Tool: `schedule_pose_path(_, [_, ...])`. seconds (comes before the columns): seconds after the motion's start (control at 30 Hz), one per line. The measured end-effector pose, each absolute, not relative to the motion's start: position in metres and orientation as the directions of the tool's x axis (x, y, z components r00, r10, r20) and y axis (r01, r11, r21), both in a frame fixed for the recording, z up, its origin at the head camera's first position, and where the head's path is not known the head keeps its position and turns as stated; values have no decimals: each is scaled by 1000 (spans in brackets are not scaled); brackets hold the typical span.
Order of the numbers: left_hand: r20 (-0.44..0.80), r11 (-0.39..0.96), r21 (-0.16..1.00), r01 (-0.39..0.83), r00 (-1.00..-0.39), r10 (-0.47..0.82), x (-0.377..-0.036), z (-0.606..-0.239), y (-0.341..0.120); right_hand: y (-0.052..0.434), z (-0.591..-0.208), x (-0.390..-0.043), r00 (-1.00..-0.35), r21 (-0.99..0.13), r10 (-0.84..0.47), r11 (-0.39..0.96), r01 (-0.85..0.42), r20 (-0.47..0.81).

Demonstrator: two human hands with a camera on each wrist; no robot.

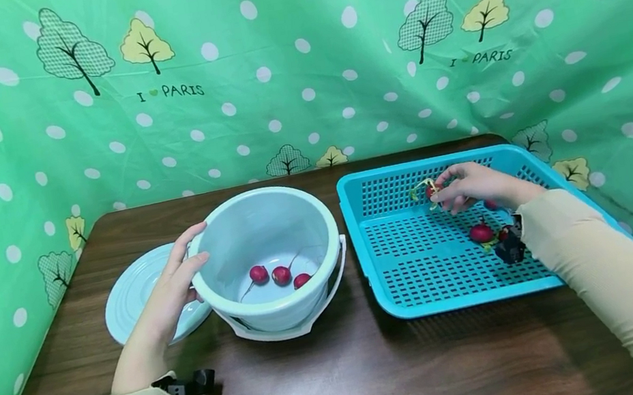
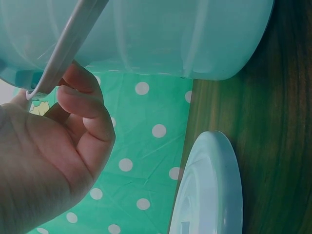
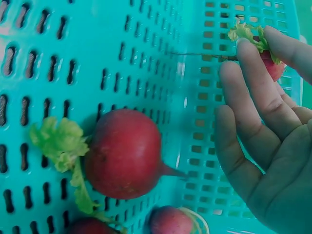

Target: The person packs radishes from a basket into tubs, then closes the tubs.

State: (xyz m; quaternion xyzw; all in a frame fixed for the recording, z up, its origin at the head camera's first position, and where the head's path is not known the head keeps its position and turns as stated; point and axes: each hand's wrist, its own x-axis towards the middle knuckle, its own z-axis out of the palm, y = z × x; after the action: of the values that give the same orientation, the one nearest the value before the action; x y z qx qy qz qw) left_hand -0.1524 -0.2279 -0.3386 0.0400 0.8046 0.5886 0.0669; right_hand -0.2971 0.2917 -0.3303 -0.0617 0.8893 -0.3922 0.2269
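My left hand [image 1: 173,293] grips the near-left rim of a pale blue bucket [image 1: 259,227]. Inside the bucket lie three red radishes [image 1: 281,275], with thin roots showing on some. At the far side of a turquoise slotted basket [image 1: 421,308], my right hand [image 1: 472,183] pinches a small radish [image 3: 275,68] by its leafy top between thumb and fingers. That radish hangs above the basket floor. Below the hand, a larger radish [image 3: 124,153] with green leaves lies in the basket, and further radishes [image 3: 171,222] sit beside it, partly out of frame or behind my wrist.
A pale blue round lid [image 1: 137,281] lies on the brown wooden table [image 1: 346,386], left of the bucket and partly behind my left hand. The bucket's handle [image 1: 338,277] hangs down on its right side. A green dotted cloth [image 1: 303,110] hangs behind the table.
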Motion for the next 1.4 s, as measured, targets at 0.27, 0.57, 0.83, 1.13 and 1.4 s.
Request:
schedule_pose_path(0.27, [-58, 307, 952, -12, -988, 142, -152, -337, -228, 291, -319, -297, -902, -760, -287, 646, 67, -324])
schedule_pose_path(0.57, [-56, 313, 950, -7, -987, 148, -154, -338, -227, 286, -308, -293, -908, -800, -302, 598, 57, -290])
schedule_pose_path(0.83, [-67, 314, 949, -18, -987, 144, -154, -338, -227, 277, -298, -286, -916, -823, -295, 564, 64, -273])
schedule_pose_path(1.13, [-74, 317, 948, -28, -988, 134, -152, -338, -227, 269, -293, -282, -908, -857, -336, 514, 46, -250])
schedule_pose_path(1.4, [-70, 320, 947, -24, -989, 132, -152, -338, -228, 258, -289, -276, -913, -892, -347, 450, 37, -213])
